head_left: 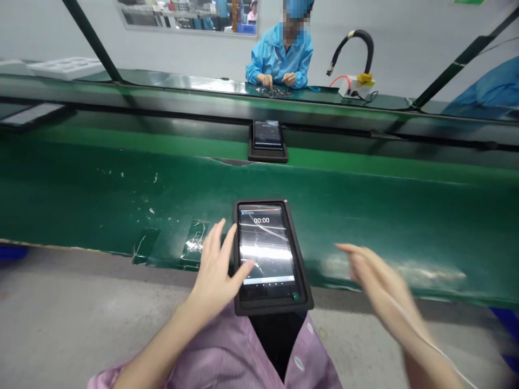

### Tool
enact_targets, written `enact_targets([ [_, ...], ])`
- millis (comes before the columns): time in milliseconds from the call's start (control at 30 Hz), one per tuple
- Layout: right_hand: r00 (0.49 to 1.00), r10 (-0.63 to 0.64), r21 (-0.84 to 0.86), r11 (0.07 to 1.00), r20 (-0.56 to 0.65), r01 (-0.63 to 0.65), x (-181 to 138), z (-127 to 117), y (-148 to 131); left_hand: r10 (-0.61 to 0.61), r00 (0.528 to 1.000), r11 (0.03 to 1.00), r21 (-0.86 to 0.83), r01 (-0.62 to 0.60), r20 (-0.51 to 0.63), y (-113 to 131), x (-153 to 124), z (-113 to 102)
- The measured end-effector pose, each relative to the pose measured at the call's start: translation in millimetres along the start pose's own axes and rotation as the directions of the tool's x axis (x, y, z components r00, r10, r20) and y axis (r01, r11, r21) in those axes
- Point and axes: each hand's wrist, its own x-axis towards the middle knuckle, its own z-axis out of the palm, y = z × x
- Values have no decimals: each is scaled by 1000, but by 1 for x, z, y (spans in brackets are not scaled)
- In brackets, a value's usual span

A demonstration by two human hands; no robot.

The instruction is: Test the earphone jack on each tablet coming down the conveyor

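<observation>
A tablet-like device [267,246] with a lit screen reading 00:00 lies in a black tray [303,270] at the near edge of the green bench, its near end jutting past the edge. My left hand [217,267] is open at the tray's left side, fingers spread, with the thumb over the screen's lower left. Whether the thumb presses the glass I cannot tell. Apart from the device, to its right, my right hand [377,275] points leftward, index finger extended and the rest folded in. No object shows in it, and a thin white cord runs along its wrist.
A second device [267,134] in a black tray rests on the green belt [182,138] ahead. Across it, a person in a blue smock [281,56] handles small dark parts [273,92]. A white box with a bent black hose [357,86] stands beyond. Green posts [95,40] slant up.
</observation>
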Motion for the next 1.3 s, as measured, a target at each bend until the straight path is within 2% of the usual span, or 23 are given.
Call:
enact_targets([
  [67,989,-101,-103,988,104,112,35,24,-12,72,995,995,62,-77,72,3,-11,6],
  [133,977,-134,-202,965,167,167,69,50,-23,109,983,988,96,-124,146,6,-23,14],
  [233,976,-55,-382,915,209,133,102,77,-37,122,977,983,116,-143,175,6,-36,26],
  [333,979,1,-449,888,204,92,112,84,-43,124,978,985,99,-142,170,4,-40,32],
  [433,988,-2,-344,937,152,54,114,83,-39,154,975,984,59,-165,162,-1,-40,33],
  [567,987,78,-61,996,142,-70,118,77,-32,181,971,982,31,-188,156,-6,-40,35],
  [733,982,108,278,949,153,-148,116,65,-39,212,972,976,30,-216,104,-9,-34,39],
  [833,977,124,407,894,173,-185,114,60,-47,240,965,969,36,-245,101,-9,-27,38],
  [1100,933,120,404,877,340,-260,118,43,-55,237,956,969,23,-244,173,-6,-13,29],
  [1200,928,68,397,891,366,-222,119,30,-67,223,953,972,23,-232,205,-7,-6,27],
  [1300,950,0,411,902,313,-135,117,21,-85,234,955,971,9,-240,182,-7,1,27],
])
